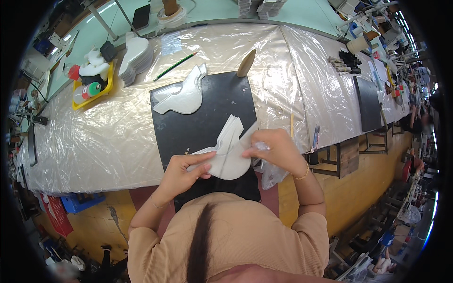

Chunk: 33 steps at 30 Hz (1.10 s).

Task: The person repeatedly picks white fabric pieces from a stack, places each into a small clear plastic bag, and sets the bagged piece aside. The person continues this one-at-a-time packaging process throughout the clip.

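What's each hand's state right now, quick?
Left hand: closed, holding the white shaped sheets.
Right hand: fingers curled at the sheets' right side; exact grip can't be told.

No lettering is legible at the worktable point(99, 151). Any print on the green-capped bottle point(86, 93) is unreadably small.

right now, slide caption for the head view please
Left hand and right hand handle white pieces at a black mat.

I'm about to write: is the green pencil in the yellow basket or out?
Out: the green pencil lies on the plastic sheet, to the right of the yellow basket and apart from it.
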{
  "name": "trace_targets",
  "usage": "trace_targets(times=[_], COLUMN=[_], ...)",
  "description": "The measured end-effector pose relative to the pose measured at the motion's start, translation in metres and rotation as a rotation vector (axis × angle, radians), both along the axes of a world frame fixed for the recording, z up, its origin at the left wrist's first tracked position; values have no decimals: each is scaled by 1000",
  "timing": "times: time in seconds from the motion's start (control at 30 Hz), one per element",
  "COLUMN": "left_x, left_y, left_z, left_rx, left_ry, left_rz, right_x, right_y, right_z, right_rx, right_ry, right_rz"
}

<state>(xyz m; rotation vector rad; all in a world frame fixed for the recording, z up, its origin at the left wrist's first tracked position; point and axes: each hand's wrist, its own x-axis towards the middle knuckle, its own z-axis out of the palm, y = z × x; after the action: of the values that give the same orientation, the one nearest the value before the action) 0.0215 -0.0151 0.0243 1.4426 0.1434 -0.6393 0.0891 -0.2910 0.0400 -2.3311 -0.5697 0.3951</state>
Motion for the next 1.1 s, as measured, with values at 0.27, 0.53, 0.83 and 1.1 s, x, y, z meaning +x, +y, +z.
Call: trace_targets(times=[0.27, 0.53, 0.83, 1.1], left_x=[-8, 17, 109, 83], left_y=[-1, 31, 92, 79], left_z=[-20, -27, -98, -74], left_rx=[25, 946, 1146, 933], left_ry=[138, -502, -588, -510], left_rz=[156, -101, 342, 415], right_x=[39, 25, 20, 16], right_y=[-73, -51, -14, 14], right_z=[-7, -32, -28, -23], right_rx=[95, 573, 836, 628], right_ry=[-583, -239, -32, -18], right_rz=[-635, -756, -703, -573])
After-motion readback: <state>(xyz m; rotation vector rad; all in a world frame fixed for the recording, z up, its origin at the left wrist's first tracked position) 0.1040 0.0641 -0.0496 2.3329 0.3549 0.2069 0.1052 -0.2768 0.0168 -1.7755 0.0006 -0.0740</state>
